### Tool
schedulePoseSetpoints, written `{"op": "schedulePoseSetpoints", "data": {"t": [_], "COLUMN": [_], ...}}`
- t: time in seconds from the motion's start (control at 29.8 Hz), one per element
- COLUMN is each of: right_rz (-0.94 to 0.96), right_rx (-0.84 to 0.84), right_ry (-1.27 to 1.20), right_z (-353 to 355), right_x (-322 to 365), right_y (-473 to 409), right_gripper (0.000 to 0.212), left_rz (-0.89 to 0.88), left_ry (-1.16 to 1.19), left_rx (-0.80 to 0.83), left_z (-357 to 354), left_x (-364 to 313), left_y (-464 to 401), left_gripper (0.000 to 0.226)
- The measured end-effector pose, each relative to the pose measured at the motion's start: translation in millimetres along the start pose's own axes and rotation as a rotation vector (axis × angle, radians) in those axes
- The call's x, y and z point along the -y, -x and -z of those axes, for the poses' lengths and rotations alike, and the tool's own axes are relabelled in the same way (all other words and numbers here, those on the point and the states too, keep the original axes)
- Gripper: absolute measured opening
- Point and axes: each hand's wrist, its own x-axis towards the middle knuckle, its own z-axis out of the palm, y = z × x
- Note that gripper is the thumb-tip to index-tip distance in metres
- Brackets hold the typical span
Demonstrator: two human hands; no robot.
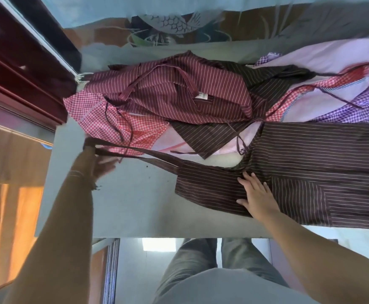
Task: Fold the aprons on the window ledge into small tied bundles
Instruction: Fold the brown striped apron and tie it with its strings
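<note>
The right hand lies flat and open, fingers spread, pressing on the dark brown striped apron near its bib end. Nothing is gripped there; the palm simply pins the cloth to the window ledge. The left hand reaches out to the far left of the ledge and is blurred. The apron's neck strap runs taut from the bib to this hand and appears looped over it near the wrist, but how far the fingers are curled cannot be told through the blur.

The brown apron is spread lengthwise along the near part of the grey ledge, its bib pointing left and its skirt running off toward the right edge of view, with a patch pocket showing in the lower part.

Behind it, toward the window, lies a loose heap of other aprons. A maroon striped apron sits on top in the middle, its ties trailing over it and a small white label showing. A red checked apron lies beneath it on the left, touching the strap area. A second dark striped piece pokes out below the maroon one. To the right rest pale pink fabric and a purple checked apron.

Beyond the heap hangs a patterned curtain. A dark red window frame stands at the left. The person's grey trousers show below the ledge.
</note>
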Motion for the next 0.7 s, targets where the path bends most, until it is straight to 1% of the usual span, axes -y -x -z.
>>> {"op": "schedulePoseSetpoints", "data": {"t": [0.03, 0.07, 0.1, 0.13, 0.17, 0.2, 0.23, 0.27, 0.34, 0.37, 0.4, 0.44, 0.47, 0.5, 0.54, 0.57, 0.6, 0.64, 0.67, 0.7], "right_rz": [0.002, 0.004, 0.005, 0.003, -0.005, -0.023, -0.054, -0.081, -0.085, -0.074, -0.064, -0.068, -0.099, -0.162, -0.239, -0.317, -0.381, -0.405, -0.406, -0.413], "right_rx": [0.0, 0.004, 0.013, 0.025, 0.041, 0.059, 0.083, 0.116, 0.164, 0.141, 0.077, -0.026, -0.138, -0.203, -0.168, -0.033, 0.14, 0.294, 0.401, 0.453], "right_ry": [0.0, 0.007, 0.02, 0.03, 0.025, -0.005, -0.052, -0.086, -0.084, -0.08, -0.101, -0.161, -0.281, -0.502, -0.81, -1.13, -1.389, -1.556, -1.662, -1.719], "right_z": [1.1, 2.4, 3.1, 4.0, 5.5, 7.4, 9.7, 12.1, 16.6, 17.7, 21.2, 25.4, 32.9, 43.0, 54.3, 60.6, 67.4, 72.0, 77.1, 78.9], "right_x": [0.5, 0.7, 1.5, 3.5, 7.3, 13.0, 19.5, 26.2, 38.3, 42.3, 43.9, 47.2, 50.3, 51.5, 49.0, 45.3, 37.2, 26.5, 14.2, 1.5], "right_y": [0.2, 1.1, 1.0, 0.5, -0.1, -1.9, -4.0, -7.4, -13.0, -15.5, -14.3, -13.8, -11.4, -8.4, -5.8, -6.7, -6.3, -6.2, -5.5, -4.6], "right_gripper": [0.071, 0.072, 0.073, 0.074, 0.075, 0.076, 0.075, 0.074, 0.069, 0.062, 0.053, 0.051, 0.059, 0.069, 0.075, 0.08, 0.087, 0.093, 0.096, 0.093], "left_rz": [0.132, 0.212, 0.233, 0.225, 0.21, 0.185, 0.142, 0.089, -0.009, -0.052, -0.098, -0.132, -0.164, -0.209, -0.268, -0.326, -0.377, -0.4, -0.391, -0.372], "left_ry": [-0.026, -0.001, 0.081, 0.19, 0.294, 0.364, 0.373, 0.335, 0.123, 0.013, -0.068, -0.122, -0.169, -0.216, -0.268, -0.342, -0.445, -0.573, -0.709, -0.837], "left_rx": [0.098, 0.169, 0.193, 0.174, 0.135, 0.083, 0.016, -0.055, -0.125, -0.099, -0.037, 0.037, 0.109, 0.181, 0.25, 0.321, 0.406, 0.512, 0.635, 0.757], "left_z": [-5.3, -7.1, -9.1, -10.2, -11.2, -12.1, -14.1, -17.5, -27.5, -36.9, -52.2, -68.1, -87.6, -108.8, -132.0, -154.5, -177.2, -195.9, -213.2, -226.8], "left_x": [12.0, 23.1, 30.1, 34.5, 36.8, 36.6, 34.7, 30.3, 16.9, 9.4, 4.1, -0.9, -1.4, 2.7, 10.5, 24.0, 38.7, 54.8, 70.3, 85.5], "left_y": [-2.3, -6.1, -8.4, -11.0, -13.5, -15.2, -15.9, -13.8, -5.2, 3.5, 15.8, 31.4, 48.5, 67.3, 87.0, 103.5, 118.4, 130.7, 141.2, 148.3], "left_gripper": [0.056, 0.062, 0.058, 0.046, 0.034, 0.026, 0.023, 0.021, 0.02, 0.02, 0.021, 0.021, 0.02, 0.014, 0.006, 0.01, 0.016, 0.021, 0.029, 0.043]}}
